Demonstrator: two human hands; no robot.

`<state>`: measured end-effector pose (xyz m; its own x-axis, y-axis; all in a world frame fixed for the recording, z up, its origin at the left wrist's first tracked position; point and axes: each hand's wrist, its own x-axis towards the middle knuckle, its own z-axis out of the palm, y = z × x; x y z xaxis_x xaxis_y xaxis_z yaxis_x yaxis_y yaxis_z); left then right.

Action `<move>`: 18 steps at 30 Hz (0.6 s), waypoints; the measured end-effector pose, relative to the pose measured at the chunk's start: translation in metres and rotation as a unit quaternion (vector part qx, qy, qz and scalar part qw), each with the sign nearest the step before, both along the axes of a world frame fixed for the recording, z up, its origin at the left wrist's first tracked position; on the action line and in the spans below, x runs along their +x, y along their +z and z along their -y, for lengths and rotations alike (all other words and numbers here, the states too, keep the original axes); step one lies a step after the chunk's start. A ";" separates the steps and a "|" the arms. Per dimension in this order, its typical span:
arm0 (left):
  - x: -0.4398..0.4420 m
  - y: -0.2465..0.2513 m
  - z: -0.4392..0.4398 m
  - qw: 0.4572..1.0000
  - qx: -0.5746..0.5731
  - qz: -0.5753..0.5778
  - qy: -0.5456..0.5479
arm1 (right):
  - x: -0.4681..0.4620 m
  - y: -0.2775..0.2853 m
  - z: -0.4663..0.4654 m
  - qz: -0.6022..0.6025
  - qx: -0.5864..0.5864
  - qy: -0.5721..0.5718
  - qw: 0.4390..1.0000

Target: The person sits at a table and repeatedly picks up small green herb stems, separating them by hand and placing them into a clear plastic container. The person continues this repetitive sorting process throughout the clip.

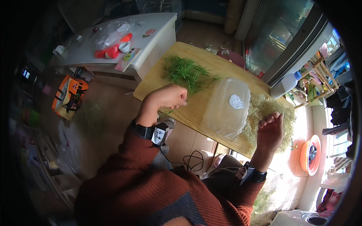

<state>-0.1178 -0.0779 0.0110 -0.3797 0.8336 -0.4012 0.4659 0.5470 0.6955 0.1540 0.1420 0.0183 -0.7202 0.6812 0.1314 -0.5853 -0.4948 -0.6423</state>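
My left hand (171,97) hovers at the near edge of a wooden table (189,113), its fingers curled inward. Whether a thin strand sits between the fingertips cannot be seen. Just beyond it lies a loose heap of thin green grass-like strands (185,70). My right hand (270,131) is raised over a pile of pale, curly strands (260,106) at the table's right end. Its fingers are bent, and no object shows in them. Between my hands rests a clear plastic tray (219,113) with a patch of white liquid (236,101) on it.
A bottle with a blue cap (285,83) stands at the table's far right corner. To the left, a white cabinet (158,31) bears a red object (113,51), a small white cup (124,47) and plastic film. A black cable (195,161) trails below; an orange bag (70,96) stands on the floor.
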 end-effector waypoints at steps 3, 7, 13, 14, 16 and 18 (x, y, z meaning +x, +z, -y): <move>0.022 0.029 -0.005 0.966 0.227 0.120 0.033 | -0.006 0.006 0.010 0.027 0.028 -0.014 0.999; 0.047 0.039 -0.031 0.832 0.522 0.182 0.046 | -0.018 0.012 0.034 0.177 0.145 0.054 0.972; 0.082 0.024 -0.051 0.817 0.536 0.211 0.024 | -0.029 0.012 0.050 0.073 0.089 0.097 0.989; 0.084 0.027 -0.051 0.851 0.515 0.103 0.006 | -0.030 0.012 0.048 0.078 0.086 0.072 0.991; 0.087 0.037 -0.049 0.881 0.455 -0.119 -0.045 | -0.029 0.011 0.044 0.100 0.074 0.016 0.992; 0.092 0.049 -0.051 0.865 0.443 -0.236 -0.016 | -0.029 0.010 0.045 0.138 0.128 -0.038 0.981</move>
